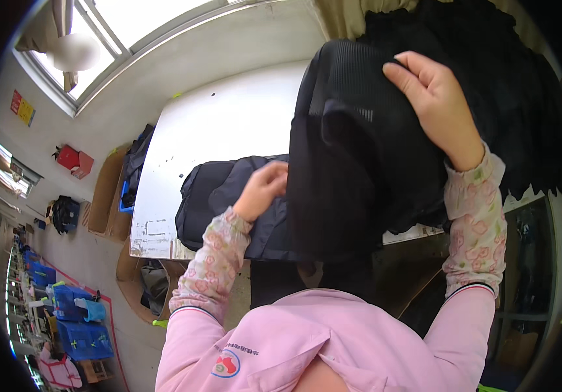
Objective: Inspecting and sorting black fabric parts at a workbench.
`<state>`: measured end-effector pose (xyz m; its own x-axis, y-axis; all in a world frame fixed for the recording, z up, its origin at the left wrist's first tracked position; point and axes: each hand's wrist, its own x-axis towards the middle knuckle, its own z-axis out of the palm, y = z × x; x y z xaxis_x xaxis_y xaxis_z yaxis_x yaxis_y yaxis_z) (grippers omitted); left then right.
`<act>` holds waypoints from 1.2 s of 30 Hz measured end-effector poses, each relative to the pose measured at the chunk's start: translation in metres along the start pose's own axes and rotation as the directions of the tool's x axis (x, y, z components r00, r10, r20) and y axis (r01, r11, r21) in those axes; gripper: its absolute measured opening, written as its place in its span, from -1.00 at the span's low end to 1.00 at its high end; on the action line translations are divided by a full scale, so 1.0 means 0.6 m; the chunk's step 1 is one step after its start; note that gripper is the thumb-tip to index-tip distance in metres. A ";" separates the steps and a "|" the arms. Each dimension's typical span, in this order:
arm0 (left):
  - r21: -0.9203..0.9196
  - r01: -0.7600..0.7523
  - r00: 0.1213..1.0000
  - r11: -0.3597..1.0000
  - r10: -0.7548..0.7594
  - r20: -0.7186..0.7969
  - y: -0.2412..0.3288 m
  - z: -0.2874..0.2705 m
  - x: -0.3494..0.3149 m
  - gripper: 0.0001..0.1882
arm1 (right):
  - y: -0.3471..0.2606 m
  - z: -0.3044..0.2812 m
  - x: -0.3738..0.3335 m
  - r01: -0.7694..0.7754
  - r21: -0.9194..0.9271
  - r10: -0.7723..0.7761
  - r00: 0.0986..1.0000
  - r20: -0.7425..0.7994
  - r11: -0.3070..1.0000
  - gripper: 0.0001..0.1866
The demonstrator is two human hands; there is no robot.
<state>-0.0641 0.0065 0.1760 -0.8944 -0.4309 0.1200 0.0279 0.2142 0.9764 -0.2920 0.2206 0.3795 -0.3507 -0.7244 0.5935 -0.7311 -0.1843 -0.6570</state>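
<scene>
A large black fabric panel (pixel 340 196), ribbed near its rounded top and shaped like a backpack piece, stands raised over the table's near edge. My right hand (pixel 431 95) pinches its upper right edge between thumb and fingers. Beside the panel's left edge, my left hand (pixel 263 191) is closed with bent fingers; the fingertips pass behind the panel, so what they hold is hidden. Below and left of that hand lie black backpack pieces (pixel 202 206), flat on the white table (pixel 229 117).
A big heap of black cut fabric (pixel 510 98) rises at the right. Cardboard boxes (pixel 106 189) and a blue bin (pixel 126 198) with dark material stand off the table's left side. Farther left, blue crates (pixel 82 320) sit on the floor. A window (pixel 150 19) is behind the table.
</scene>
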 end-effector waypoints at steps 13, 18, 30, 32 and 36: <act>-0.919 0.277 0.951 0.282 0.053 0.303 -0.087 0.196 -0.065 -0.63 | -0.056 0.011 0.017 -0.126 0.751 0.272 0.960 -0.073 0.648 -0.77; -0.955 0.192 0.981 0.228 -0.039 0.188 0.024 0.182 -0.025 -0.60 | 0.055 0.086 -0.020 -0.173 0.530 0.210 0.978 -0.009 0.830 -0.73; -0.684 -0.173 0.985 0.708 0.125 -0.120 0.099 -0.118 -0.091 -0.52 | 0.391 0.058 -0.195 -0.469 -0.207 0.471 0.881 -0.041 0.859 -0.74; -0.562 -0.157 0.973 0.812 0.030 -0.229 0.083 -0.145 -0.089 -0.59 | 0.313 0.016 -0.169 -0.520 0.597 0.578 0.808 0.113 0.611 -0.84; -0.604 -0.037 0.976 0.796 -0.101 -0.193 -0.025 -0.226 -0.089 -0.73 | 0.162 -0.021 -0.129 -0.415 0.740 0.388 0.894 0.225 0.529 -0.53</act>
<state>0.0436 -0.0928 0.1796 -0.7895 -0.6114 0.0533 0.3251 -0.3429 0.8813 -0.3430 0.2671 0.2755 -0.4655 -0.8683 0.1715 0.1919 -0.2882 -0.9382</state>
